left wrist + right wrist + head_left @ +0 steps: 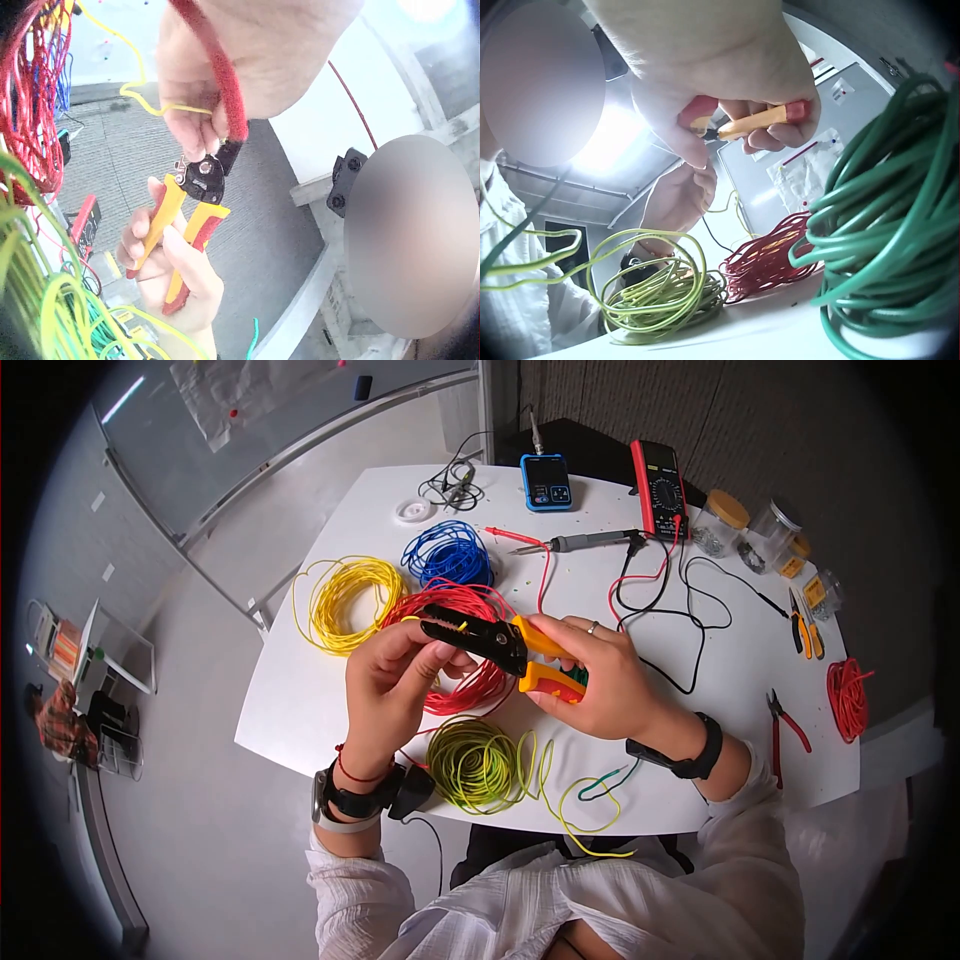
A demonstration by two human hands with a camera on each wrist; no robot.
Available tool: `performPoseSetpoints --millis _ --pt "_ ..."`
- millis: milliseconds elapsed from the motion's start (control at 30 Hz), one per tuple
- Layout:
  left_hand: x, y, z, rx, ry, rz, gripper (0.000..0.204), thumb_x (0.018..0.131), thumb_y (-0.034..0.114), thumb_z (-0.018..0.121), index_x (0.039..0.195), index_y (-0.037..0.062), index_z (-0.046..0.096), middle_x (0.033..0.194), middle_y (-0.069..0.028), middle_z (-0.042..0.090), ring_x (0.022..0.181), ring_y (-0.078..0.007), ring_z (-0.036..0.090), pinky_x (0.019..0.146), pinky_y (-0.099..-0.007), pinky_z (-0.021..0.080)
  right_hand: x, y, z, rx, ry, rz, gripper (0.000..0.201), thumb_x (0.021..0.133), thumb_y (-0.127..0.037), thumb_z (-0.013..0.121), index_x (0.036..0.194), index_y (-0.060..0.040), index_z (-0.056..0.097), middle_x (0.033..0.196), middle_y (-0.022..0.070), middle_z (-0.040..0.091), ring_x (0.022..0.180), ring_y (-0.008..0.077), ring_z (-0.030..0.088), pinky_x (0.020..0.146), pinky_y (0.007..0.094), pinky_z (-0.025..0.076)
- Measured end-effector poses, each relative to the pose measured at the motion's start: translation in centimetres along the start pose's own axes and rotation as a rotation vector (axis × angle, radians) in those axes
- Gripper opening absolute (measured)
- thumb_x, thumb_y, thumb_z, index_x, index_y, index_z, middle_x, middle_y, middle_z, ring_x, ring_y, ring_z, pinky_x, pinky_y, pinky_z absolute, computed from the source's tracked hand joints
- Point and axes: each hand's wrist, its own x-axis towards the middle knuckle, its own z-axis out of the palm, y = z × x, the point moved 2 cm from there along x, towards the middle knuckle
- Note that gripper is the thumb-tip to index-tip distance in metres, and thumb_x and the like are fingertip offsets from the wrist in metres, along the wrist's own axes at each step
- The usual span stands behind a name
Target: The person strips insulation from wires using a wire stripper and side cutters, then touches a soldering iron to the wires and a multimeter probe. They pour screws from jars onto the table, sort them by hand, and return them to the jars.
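Above the table, my right hand (612, 678) grips the yellow-and-red handles of a wire stripper (508, 648). Its black jaws point left, toward my left hand (395, 675). Between the thumb and fingers of that hand, a thin yellow wire (139, 94) is pinched right at the jaws, as the left wrist view shows. A bit of yellow shows at the jaws in the head view. Below the hands lie a red wire coil (465, 700) and a yellow-green wire coil (470, 760). A green wire coil (885, 225) is mostly hidden behind my right hand in the head view.
Yellow (345, 600) and blue (448, 555) wire coils lie farther back. A soldering iron (590, 542), a blue-framed device (546, 483), a multimeter (662, 490) and jars (720, 525) stand beyond. Red-handled pliers (790, 725) and a small red coil (848, 700) lie at right.
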Motion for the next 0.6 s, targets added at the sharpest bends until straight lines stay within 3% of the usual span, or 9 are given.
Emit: performPoseSetpoints --millis 300,600 --pt "-0.08 0.13 -0.15 0.017 -0.017 -0.010 0.009 0.086 0.003 0.053 0.090 -0.0039 0.057 0.077 -0.0066 0.062 0.071 -0.0113 0.059 0.065 -0.0217 0.048 -0.10 0.11 0.22 0.035 -0.034 0.014 0.061 0.063 -0.014 0.072 0.117 0.0017 0.049 0.093 0.0104 0.060 0.062 0.0140 0.052 0.059 0.0250 0.045" --pt "-0.02 0.11 -0.17 0.015 -0.028 0.017 0.009 0.085 0.002 0.053 0.089 -0.0045 0.057 0.077 -0.0079 0.062 0.071 -0.0124 0.060 0.065 -0.0224 0.048 -0.30 0.10 0.52 0.135 -0.040 0.040 0.060 0.064 -0.013 0.071 0.118 0.0020 0.048 0.096 0.0100 0.060 0.069 0.0140 0.052 0.061 0.0243 0.045"
